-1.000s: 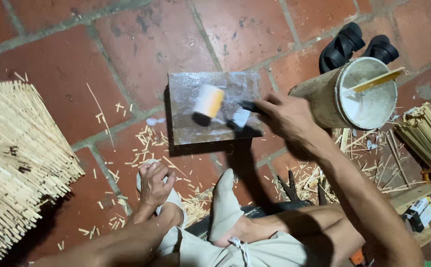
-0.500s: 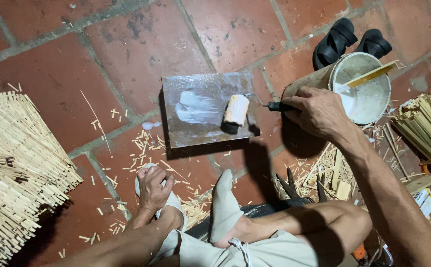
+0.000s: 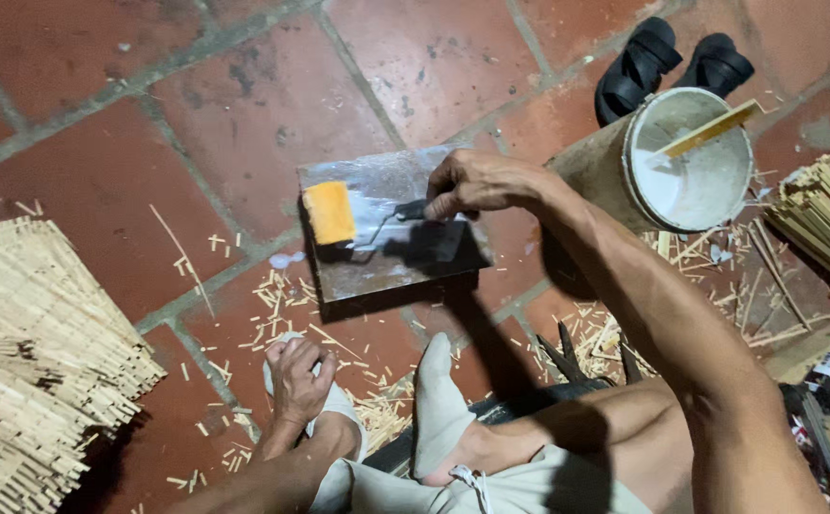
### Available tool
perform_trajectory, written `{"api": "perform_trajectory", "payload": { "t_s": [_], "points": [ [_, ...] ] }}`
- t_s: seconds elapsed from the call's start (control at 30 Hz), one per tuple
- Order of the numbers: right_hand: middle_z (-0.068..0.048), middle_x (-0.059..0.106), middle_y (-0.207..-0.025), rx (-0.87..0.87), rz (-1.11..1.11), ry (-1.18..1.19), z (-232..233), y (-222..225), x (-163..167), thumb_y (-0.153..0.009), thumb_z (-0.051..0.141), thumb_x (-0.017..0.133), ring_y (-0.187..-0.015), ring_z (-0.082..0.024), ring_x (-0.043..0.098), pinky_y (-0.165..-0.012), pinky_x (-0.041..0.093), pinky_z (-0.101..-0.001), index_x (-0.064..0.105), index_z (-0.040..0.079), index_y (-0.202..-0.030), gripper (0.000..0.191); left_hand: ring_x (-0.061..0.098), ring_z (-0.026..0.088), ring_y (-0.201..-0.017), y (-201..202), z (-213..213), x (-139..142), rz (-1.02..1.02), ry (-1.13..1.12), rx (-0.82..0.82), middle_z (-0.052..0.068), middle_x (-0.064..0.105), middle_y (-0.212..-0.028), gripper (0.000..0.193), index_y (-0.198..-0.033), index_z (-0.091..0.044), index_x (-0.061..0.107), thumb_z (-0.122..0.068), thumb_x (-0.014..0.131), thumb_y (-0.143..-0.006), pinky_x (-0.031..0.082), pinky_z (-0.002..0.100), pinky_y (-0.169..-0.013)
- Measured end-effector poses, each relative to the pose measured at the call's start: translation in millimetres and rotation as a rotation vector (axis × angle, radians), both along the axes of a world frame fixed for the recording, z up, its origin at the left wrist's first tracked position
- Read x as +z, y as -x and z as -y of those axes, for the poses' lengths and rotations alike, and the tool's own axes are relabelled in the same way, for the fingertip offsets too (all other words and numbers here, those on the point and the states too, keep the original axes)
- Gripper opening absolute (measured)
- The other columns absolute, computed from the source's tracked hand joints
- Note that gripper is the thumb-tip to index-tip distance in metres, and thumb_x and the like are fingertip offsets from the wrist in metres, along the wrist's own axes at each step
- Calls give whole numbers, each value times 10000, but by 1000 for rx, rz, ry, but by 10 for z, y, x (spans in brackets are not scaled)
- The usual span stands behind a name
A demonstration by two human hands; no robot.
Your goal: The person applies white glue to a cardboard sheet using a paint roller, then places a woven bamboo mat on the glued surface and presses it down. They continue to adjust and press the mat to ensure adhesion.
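right hand (image 3: 477,183) grips roller (image 3: 330,213) | handle rightward | sleeve axis crosswise

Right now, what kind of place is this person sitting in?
Probably a home craft workshop on a floor of red tiles. Stacked woven bamboo mats, bamboo slivers and a bucket of white paste surround the person, whose right hand rolls a small paint roller over a board.

The floor (image 3: 244,105) is made of big red clay tiles with grey joints, worn and stained in places. Small pale wood chips (image 3: 282,295) lie scattered on it. At the left there is a large stack of woven bamboo mats (image 3: 34,371). At the far right a pair of black sandals (image 3: 672,62) stands, and bundled bamboo sticks (image 3: 829,214) lie at the right edge. Daylight gives hard shadows.
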State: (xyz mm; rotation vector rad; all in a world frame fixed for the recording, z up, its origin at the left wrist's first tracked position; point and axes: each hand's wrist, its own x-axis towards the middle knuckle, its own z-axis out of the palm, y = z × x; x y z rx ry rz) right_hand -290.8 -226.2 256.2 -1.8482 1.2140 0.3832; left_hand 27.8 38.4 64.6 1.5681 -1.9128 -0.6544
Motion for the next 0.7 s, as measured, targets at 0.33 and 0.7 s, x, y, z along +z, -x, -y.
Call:
{"api": "perform_trajectory", "payload": {
  "t_s": [0.33,0.7],
  "points": [
    [-132,768,-922,68,-401,404,-347,1373,154,-886,349,707,-790,-337,732,-688,582,-477,756,181,-1174,337,585,252,-814,-30,-4,-3,12,-20,0,55,605,-734,172,-705,-80,617,-185,716,-798,334,439,-895],
    [-116,744,-824,126,-255,440,-159,-165,123,-886,411,722,-770,-311,715,-655,540,-482,705,168,-1075,309,587,247,-798,18,-42,56,-25,-22,28,54,608,-733,182,-705,-78,622,-200,713,-805,341,433,-907]
  ]
}}
